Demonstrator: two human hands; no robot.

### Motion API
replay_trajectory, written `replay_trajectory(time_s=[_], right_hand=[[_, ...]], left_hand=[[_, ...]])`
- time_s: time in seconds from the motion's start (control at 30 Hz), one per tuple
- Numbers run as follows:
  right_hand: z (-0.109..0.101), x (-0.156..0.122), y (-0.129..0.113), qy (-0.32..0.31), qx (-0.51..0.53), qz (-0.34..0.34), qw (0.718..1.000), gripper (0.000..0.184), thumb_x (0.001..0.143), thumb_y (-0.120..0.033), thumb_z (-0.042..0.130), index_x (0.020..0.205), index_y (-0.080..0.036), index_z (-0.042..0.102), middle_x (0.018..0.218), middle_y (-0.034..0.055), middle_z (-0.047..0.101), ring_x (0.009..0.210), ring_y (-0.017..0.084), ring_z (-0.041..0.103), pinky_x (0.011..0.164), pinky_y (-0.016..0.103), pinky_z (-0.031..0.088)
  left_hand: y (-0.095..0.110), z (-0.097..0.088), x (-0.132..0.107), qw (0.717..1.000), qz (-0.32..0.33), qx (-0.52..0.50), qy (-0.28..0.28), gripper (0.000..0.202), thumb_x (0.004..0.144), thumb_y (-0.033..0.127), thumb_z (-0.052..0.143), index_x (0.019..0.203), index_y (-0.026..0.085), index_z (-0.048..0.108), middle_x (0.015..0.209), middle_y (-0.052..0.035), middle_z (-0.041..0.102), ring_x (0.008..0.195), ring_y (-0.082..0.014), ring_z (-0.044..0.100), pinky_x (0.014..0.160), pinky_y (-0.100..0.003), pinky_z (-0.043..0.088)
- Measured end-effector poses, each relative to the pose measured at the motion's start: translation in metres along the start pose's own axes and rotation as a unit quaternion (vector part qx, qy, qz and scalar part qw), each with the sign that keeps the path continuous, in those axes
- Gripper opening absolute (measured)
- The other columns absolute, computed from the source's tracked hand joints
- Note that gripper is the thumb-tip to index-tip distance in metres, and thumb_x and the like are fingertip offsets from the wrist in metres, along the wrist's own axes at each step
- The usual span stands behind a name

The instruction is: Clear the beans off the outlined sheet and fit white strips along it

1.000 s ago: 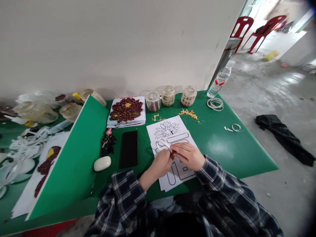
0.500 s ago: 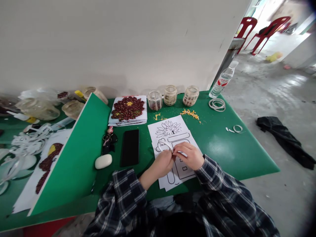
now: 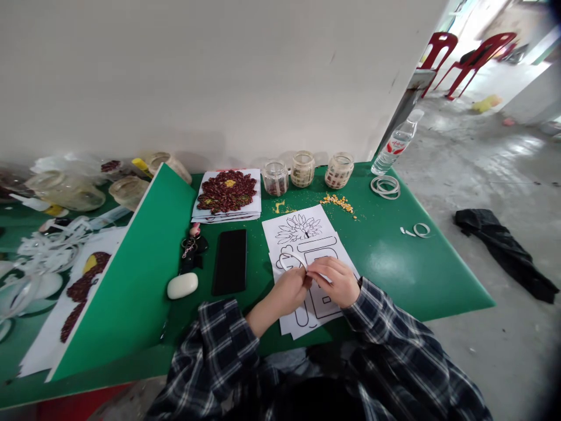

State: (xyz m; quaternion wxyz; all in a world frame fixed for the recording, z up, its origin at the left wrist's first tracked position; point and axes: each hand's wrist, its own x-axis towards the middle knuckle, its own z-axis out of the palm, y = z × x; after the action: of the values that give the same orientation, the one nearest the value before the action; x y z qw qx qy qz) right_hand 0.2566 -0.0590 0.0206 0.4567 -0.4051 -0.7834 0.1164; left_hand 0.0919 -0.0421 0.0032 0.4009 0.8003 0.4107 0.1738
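Left hand [image 3: 293, 292], in the head view, grips a thin, smooth white loop [image 3: 300, 257] above flat, line-printed papers [image 3: 302, 228]. Right hand [image 3: 337, 283] curls, fingertips meeting the left's; whether it pinches anything, I can't tell. Both have barely shifted since half a second ago.

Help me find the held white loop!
On the green table, find white paper sheets with black outlines. Over them, a bare left hand and bare right hand meet at a thin white loop. It's held; white rings farther right lie loose.
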Motion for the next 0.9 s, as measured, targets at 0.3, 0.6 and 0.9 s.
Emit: replay_trajectory(time_s=[0.3, 0.6, 0.9], right_hand=[[0.002, -0.008, 0.011, -0.015, -0.069, -0.038, 0.997, 0.026, 0.091, -0.018, 0.058, 0.115, -0.023, 0.067, 0.098, 0.0064, 0.070, 0.090, 0.019, 0.063, 0.078, 0.036, 0.053], [-0.003, -0.003, 0.010, 0.000, -0.058, -0.028, 0.998, 0.013, 0.090, -0.020, 0.059, 0.094, -0.022, 0.071, 0.087, 0.0039, 0.071, 0.084, 0.018, 0.063, 0.076, 0.035, 0.051], [-0.040, 0.011, 0.001, 0.020, -0.035, 0.122, 0.992, 0.009, 0.090, -0.022, 0.057, 0.085, -0.020, 0.065, 0.082, 0.0053, 0.067, 0.080, 0.019, 0.062, 0.073, 0.035, 0.051]], left_hand=[[0.000, -0.001, 0.000, 1.000, 0.012, 0.003, -0.004, 0.019, 0.089, 0.017, 0.035, 0.075, 0.018, 0.048, 0.073, -0.0053, 0.059, 0.067, -0.0173, 0.055, 0.062, -0.029, 0.039], [0.004, -0.004, 0.000, 0.997, 0.017, 0.079, 0.006, 0.029, 0.096, 0.028, 0.031, 0.076, 0.018, 0.051, 0.073, -0.0050, 0.058, 0.066, -0.0173, 0.054, 0.061, -0.029, 0.038], [0.003, -0.023, 0.000, 0.980, 0.066, 0.153, 0.112, 0.036, 0.100, 0.037, 0.028, 0.094, 0.019, 0.059, 0.086, -0.0056, 0.067, 0.078, -0.0187, 0.057, 0.072, -0.031, 0.042]])
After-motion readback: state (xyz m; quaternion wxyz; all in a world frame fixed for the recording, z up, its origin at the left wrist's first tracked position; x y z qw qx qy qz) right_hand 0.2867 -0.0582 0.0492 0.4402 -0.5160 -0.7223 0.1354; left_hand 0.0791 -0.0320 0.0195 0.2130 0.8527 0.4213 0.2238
